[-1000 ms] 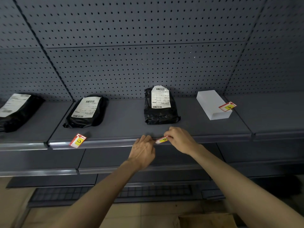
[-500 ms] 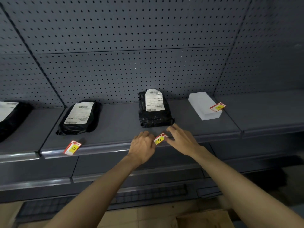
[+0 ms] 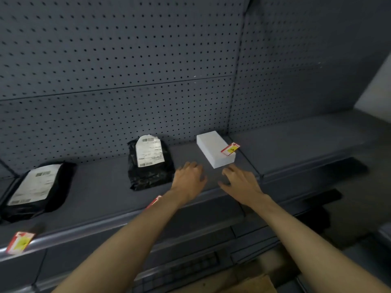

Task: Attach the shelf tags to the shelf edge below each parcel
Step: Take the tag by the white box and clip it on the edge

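Note:
A white box stands on the grey shelf with a red and yellow tag lying on its right end. My left hand and my right hand hover over the shelf just in front of the box, both empty with fingers spread. A black parcel with a white label lies left of my left hand. Another tag sits on the shelf edge below it, mostly hidden by my left forearm. Further left lies a second black parcel, with a tag on the edge below it.
Grey pegboard backs the shelf. A second shelf section continues to the right. A lower shelf runs beneath, and a piece of brown cardboard lies on the floor below.
Both hands let go of the tag below the middle black parcel and moved right and forward toward the white box. The view swung to the right.

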Demonstrator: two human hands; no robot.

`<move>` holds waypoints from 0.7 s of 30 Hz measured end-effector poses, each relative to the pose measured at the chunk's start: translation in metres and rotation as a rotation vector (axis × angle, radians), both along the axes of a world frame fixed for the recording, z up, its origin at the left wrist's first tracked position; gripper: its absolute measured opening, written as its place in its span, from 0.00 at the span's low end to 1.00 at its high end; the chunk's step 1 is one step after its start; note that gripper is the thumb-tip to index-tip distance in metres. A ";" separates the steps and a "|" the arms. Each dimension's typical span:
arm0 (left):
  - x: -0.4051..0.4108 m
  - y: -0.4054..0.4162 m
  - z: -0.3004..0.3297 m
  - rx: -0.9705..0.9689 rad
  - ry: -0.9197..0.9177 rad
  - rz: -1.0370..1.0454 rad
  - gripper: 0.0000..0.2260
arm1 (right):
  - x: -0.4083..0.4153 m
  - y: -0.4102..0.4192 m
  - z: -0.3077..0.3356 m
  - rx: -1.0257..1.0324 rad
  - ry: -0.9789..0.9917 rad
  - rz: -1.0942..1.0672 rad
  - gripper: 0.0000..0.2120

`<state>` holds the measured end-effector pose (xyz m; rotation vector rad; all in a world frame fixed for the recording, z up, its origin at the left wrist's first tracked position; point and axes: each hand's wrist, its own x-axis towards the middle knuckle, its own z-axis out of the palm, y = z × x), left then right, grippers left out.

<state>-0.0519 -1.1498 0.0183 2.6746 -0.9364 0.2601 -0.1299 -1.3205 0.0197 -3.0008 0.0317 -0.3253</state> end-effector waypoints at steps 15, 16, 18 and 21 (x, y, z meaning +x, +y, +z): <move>0.082 -0.150 -0.011 0.277 -0.162 0.026 0.19 | 0.068 -0.132 0.003 -0.001 -0.039 -0.108 0.13; 0.083 -0.152 -0.014 0.297 -0.175 0.028 0.19 | 0.072 -0.134 0.003 -0.004 -0.045 -0.106 0.13; 0.082 -0.154 -0.020 0.329 -0.200 0.022 0.19 | 0.078 -0.138 0.003 -0.003 -0.059 -0.097 0.12; 0.077 -0.150 -0.023 0.376 -0.274 -0.015 0.12 | 0.083 -0.138 0.000 0.012 -0.067 -0.086 0.10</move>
